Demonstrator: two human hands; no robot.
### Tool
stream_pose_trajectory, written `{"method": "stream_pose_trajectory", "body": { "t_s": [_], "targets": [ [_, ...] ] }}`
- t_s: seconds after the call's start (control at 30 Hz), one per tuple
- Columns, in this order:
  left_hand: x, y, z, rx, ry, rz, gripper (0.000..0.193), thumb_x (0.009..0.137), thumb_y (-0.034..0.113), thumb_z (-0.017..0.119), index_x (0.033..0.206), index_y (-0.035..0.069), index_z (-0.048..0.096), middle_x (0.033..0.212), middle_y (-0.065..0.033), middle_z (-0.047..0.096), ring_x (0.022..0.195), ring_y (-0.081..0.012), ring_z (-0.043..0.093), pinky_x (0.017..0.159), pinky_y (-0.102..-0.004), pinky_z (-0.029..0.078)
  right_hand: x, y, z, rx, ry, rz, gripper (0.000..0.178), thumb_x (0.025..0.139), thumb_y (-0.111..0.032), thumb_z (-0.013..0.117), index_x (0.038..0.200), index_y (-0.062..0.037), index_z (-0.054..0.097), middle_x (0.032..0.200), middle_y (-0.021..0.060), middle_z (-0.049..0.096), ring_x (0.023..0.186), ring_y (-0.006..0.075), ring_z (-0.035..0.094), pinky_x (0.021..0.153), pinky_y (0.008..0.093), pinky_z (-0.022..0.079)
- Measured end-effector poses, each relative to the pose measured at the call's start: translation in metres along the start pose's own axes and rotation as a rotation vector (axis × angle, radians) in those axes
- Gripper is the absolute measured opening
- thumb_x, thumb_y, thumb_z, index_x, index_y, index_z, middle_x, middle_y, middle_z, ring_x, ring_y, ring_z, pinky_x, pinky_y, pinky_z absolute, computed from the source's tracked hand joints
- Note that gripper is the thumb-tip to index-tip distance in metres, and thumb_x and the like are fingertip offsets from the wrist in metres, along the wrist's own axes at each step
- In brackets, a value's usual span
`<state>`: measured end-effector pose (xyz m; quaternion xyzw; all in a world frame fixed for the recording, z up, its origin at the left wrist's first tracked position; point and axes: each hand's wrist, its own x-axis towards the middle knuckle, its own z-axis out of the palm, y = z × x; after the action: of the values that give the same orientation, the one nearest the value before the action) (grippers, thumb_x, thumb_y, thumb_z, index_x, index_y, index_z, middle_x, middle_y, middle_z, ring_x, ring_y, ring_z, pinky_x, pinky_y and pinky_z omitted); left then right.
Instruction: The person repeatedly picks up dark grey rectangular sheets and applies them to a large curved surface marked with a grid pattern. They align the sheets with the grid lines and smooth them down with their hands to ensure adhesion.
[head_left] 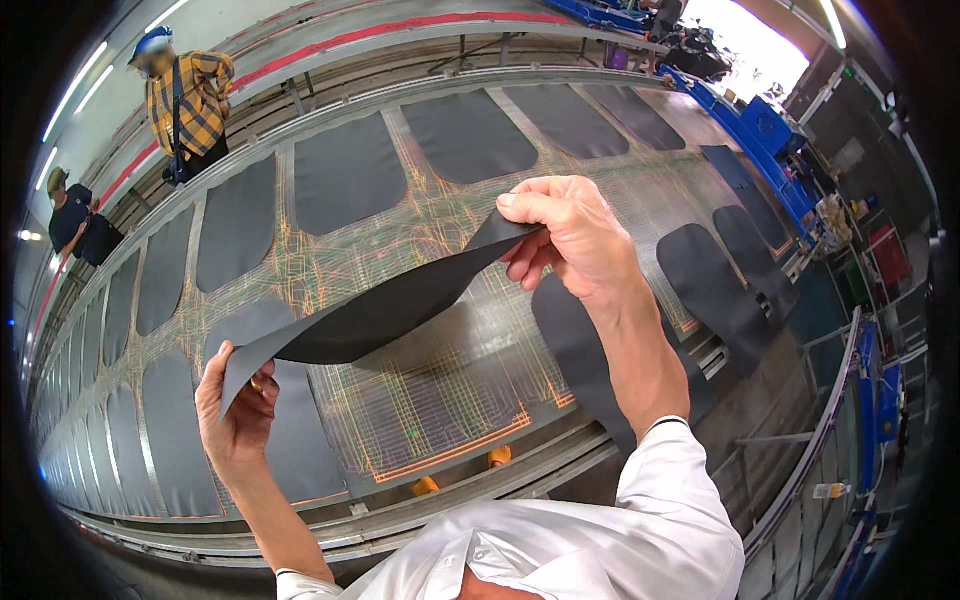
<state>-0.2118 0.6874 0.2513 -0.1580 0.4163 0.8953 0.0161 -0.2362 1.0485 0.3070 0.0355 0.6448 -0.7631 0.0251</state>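
Both my hands hold a black fabric panel (400,308) up above a long table (440,390), and it sags between them. My left hand (240,405) pinches its near left corner, fingers closed. At the far right corner, my right hand (575,235) grips the panel between thumb and fingers. Under the raised panel, the table surface shows many orange, green and red outline marks. Other dark panels lie flat around that spot: one (285,430) below my left hand and another (580,350) below my right forearm.
Rows of dark panels (350,175) lie along the table's far side and to the left. A blue machine frame (765,130) stands at the right end. Across the table stand a person in a checked shirt (190,100) and another in dark clothes (75,220).
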Motion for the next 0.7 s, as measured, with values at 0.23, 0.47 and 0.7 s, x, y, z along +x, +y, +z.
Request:
{"method": "stream_pose_trajectory", "body": {
  "t_s": [0.23, 0.47, 0.7],
  "targets": [
    [-0.01, 0.004, 0.008, 0.027, 0.018, -0.005, 0.015, 0.091, 0.016, 0.065, 0.084, 0.003, 0.062, 0.073, -0.0117, 0.067, 0.064, -0.0211, 0.066, 0.05, -0.0267, 0.053, -0.013, 0.0, -0.002, -0.007, 0.037, 0.027, 0.02, 0.085, -0.017, 0.067, 0.078, 0.0006, 0.062, 0.064, 0.0148, 0.066, 0.044, 0.0184, 0.063, 0.035, 0.0255, 0.049],
    [-0.017, 0.004, 0.001, -0.007, 0.005, 0.016, 0.014, 0.091, 0.016, 0.065, 0.089, 0.003, 0.062, 0.075, -0.0116, 0.066, 0.064, -0.0222, 0.066, 0.051, -0.0273, 0.053, -0.027, -0.002, 0.001, 0.002, -0.009, 0.014, 0.019, 0.088, -0.015, 0.064, 0.078, 0.0007, 0.062, 0.063, 0.0128, 0.065, 0.043, 0.018, 0.063, 0.034, 0.0256, 0.049],
    [-0.056, 0.08, 0.002, 0.105, -0.235, 0.342, 0.026, 0.099, 0.026, 0.052, 0.104, 0.004, 0.064, 0.081, -0.0095, 0.067, 0.066, -0.0237, 0.068, 0.055, -0.0332, 0.055, -0.052, -0.057, 0.028, 0.049, -0.079, -0.341, 0.019, 0.09, -0.014, 0.06, 0.085, 0.0035, 0.064, 0.067, 0.0124, 0.066, 0.045, 0.0167, 0.063, 0.038, 0.0254, 0.051]
  ]
}}
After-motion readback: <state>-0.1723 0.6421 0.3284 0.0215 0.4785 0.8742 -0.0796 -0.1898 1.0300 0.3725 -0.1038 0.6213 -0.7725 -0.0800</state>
